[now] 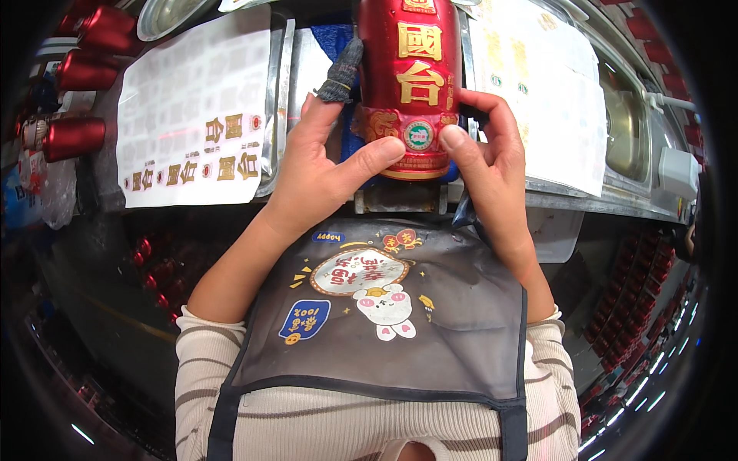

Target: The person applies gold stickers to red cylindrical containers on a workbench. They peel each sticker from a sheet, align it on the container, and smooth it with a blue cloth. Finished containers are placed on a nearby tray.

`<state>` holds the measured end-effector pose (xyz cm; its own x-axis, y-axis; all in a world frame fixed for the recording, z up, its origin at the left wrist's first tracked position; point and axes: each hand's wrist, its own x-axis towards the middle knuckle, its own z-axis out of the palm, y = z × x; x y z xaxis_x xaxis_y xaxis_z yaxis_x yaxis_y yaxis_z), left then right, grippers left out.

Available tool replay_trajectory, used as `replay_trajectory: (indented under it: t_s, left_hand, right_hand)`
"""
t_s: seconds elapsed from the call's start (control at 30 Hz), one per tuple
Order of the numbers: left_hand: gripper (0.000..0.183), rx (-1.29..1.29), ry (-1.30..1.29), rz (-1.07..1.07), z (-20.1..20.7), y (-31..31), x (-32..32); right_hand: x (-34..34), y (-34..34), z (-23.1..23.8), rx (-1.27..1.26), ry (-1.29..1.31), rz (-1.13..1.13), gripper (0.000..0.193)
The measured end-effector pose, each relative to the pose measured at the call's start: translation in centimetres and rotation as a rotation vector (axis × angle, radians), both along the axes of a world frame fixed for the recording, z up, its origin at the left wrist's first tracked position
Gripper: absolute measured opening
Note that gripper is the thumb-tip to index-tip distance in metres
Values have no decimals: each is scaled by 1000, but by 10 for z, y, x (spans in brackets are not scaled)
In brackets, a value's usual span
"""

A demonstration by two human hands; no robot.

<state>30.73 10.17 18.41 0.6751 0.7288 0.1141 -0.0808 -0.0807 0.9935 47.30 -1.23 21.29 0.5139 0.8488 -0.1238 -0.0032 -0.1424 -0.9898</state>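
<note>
A glossy red bottle (380,77) with large raised-looking gold characters lies in front of me, its base toward me and its upper end cut off by the top of the picture. Around its left side is my left hand (319,157), thumb on the lower band and index finger, wrapped in a dark grey finger cover (340,73), along the side. My right hand (496,157) grips the right side, its thumb tip beside a round green-and-white emblem (418,136) near the base. The fingers beneath the bottle are hidden. Blue cloth (352,146) shows under it.
White decal sheets lie on both sides: the left sheet (169,100) carries several gold designs, the right sheet (565,115) fewer. A metal basin (626,138) stands at right. Red bottles (73,140) line the left edge; more bottles (626,300) stand in rows at lower right.
</note>
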Motion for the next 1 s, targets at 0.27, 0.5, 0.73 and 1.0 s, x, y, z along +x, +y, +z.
replay_trajectory:
  t_s: [0.27, 0.5, 0.73, 1.0]
  left_hand:
    - [52, 84, 22, 74, 1, -2, 8]
    - [55, 44, 19, 60, 4, -2, 9]
    - [81, -12, -42, -108, -6, 6, -14]
    - [84, -35, -18, -148, -20, 4, -18]
  right_hand:
    - [-7, 4, -3, 2, 6, -61, 50]
    - [-11, 5, 0, 1, 40, -74, 50]
    - [64, -37, -2, 92, 600, -381, 25]
    - [-35, 4, 27, 289, -760, 88, 27]
